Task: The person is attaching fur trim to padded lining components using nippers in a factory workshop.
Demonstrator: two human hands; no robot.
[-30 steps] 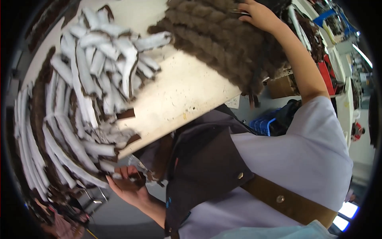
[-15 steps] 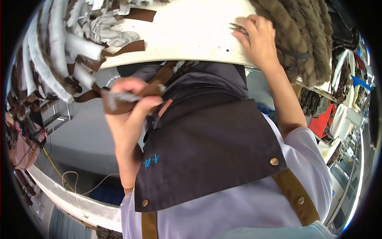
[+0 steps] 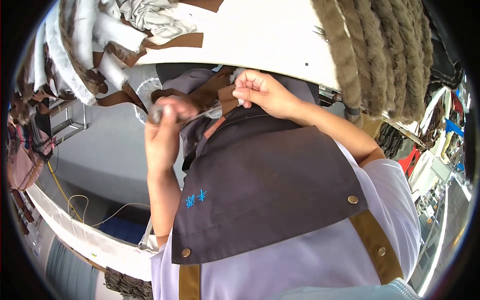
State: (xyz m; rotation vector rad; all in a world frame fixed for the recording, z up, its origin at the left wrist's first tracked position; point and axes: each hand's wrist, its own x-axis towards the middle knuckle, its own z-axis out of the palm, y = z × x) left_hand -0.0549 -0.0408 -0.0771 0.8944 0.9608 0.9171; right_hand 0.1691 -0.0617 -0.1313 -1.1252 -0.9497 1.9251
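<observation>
Over my lap, in front of the dark apron (image 3: 265, 185), my right hand (image 3: 262, 95) pinches the end of a brown fabric strip (image 3: 229, 100) that has grey fur along it. My left hand (image 3: 167, 117) is closed on the grey, furry part of the strip; its fingers are partly smeared by motion. The strip spans the short gap between both hands. More brown fabric (image 3: 207, 90) hangs behind it over my lap. On the white table (image 3: 260, 35) lies a small pointed metal tool (image 3: 320, 34), partly against the fur and too small to name surely.
Long brown fur strips (image 3: 382, 60) lie at the table's right. White-backed strips (image 3: 60, 55) hang over its left edge, near a crumpled pale cloth (image 3: 155, 17) and a brown strip (image 3: 180, 41). A metal frame (image 3: 75, 125) and a yellow cable (image 3: 62, 185) are at the left.
My right hand has left the pointed tool on the table and come down and left to the brown strip. My left hand stays over my lap, slightly higher. The view has shifted a little.
</observation>
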